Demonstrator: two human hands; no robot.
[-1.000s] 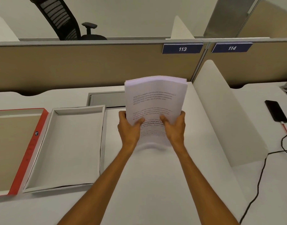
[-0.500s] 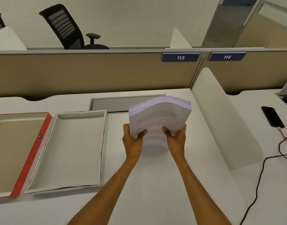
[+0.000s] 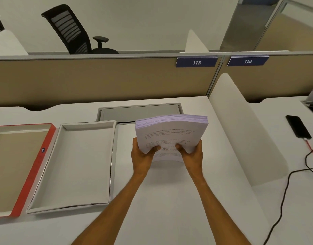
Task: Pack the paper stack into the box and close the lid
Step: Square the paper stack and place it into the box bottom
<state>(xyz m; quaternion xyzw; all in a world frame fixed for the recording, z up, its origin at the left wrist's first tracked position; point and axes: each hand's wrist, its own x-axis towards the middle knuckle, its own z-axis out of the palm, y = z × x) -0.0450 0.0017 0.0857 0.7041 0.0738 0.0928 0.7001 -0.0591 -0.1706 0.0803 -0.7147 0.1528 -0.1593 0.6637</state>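
Note:
A thick stack of printed paper is held above the desk, tilted with its far edge raised. My left hand grips its near-left corner and my right hand grips its near-right corner, thumbs on top. To the left, the white box lies open on the desk with nothing inside. Its red-edged lid lies upside down further left, beside the box.
A grey cable hatch sits at the back of the desk. A white curved divider stands to the right. Beyond it lie a black phone and black cable. A beige partition runs behind.
The paper stack has tipped from nearly upright towards flat and come lower. Both hands have kept their grip on its near edge.

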